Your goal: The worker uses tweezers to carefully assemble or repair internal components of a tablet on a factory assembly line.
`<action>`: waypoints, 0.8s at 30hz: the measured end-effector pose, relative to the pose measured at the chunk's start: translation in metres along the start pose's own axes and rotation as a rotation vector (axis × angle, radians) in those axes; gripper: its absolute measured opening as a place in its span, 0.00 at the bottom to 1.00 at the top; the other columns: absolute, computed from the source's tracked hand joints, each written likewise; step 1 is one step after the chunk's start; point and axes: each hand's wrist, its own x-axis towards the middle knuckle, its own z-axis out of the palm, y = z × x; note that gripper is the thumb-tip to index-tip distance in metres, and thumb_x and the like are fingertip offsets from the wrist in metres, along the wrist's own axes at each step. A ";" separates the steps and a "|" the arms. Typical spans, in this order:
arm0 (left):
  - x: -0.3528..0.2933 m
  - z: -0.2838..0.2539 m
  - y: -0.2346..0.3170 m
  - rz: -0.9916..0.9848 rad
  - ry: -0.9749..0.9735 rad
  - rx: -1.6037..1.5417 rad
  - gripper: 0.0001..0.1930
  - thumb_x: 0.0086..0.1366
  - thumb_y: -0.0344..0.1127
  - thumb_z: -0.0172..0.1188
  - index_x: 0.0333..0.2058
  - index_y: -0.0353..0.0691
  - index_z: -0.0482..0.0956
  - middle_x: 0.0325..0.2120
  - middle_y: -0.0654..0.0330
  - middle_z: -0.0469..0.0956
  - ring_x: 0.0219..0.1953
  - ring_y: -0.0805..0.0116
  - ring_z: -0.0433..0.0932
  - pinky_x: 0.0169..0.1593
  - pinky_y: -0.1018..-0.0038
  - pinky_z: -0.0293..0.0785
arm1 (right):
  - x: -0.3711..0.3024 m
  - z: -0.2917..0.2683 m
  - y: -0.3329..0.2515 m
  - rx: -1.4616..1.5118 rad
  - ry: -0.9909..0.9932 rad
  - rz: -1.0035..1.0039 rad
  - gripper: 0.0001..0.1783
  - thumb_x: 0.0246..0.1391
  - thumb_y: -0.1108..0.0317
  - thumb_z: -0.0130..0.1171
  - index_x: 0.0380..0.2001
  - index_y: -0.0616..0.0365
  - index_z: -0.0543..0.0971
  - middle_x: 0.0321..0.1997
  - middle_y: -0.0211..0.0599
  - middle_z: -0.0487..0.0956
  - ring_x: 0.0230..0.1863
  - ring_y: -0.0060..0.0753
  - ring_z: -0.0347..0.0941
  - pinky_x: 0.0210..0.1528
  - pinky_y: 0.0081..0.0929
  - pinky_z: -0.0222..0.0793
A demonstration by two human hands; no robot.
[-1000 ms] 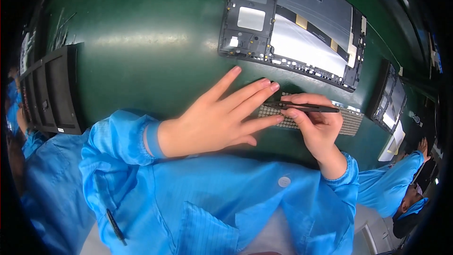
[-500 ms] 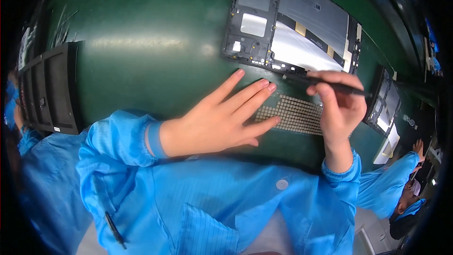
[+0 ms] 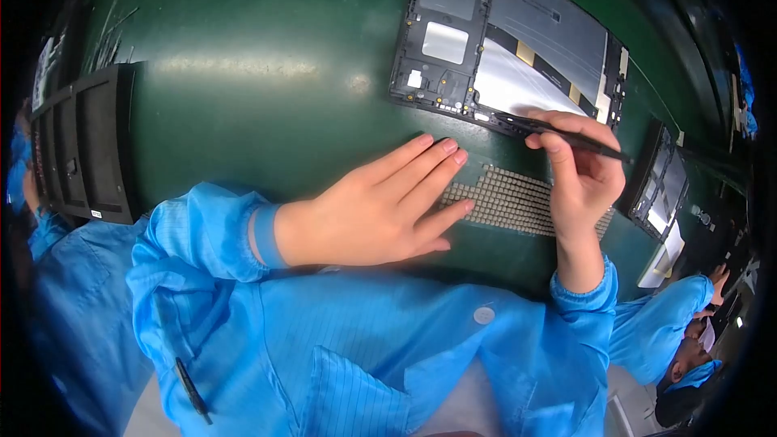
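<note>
An opened tablet-like device [image 3: 441, 85] lies at the far side of the bench, showing a black frame, silvery panels and a dark strip with gold patches. My right hand [image 3: 587, 166] pinches slim black tweezers [image 3: 566, 136], whose tips are at the device's near edge. Whether a small part sits between the tips, I cannot tell. My left hand [image 3: 364, 214] lies palm down on the bench with its fingers stretched out and holds nothing. Between my hands is a sheet of small beige square pads [image 3: 514, 202], its left edge beside my left fingertips.
At the left stands a black tray [image 3: 85, 146]. Another similar device [image 3: 660, 182] lies at the right, with a white sheet [image 3: 660, 259] near it. A co-worker in a blue sleeve [image 3: 664, 320] is at the far right. The bench has a green surface [image 3: 243, 121].
The tweezers have moved away from me, their tips from just short of the device to its near edge. My left fingers have drawn closer together. The view has shifted slightly.
</note>
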 end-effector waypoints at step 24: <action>0.002 -0.003 0.002 0.018 -0.015 0.062 0.23 0.55 0.50 0.60 0.47 0.47 0.78 0.50 0.43 0.71 0.54 0.51 0.72 0.60 0.59 0.65 | -0.054 0.010 -0.004 -0.133 -0.150 0.065 0.12 0.45 0.81 0.65 0.36 0.67 0.76 0.38 0.45 0.81 0.38 0.33 0.79 0.39 0.25 0.76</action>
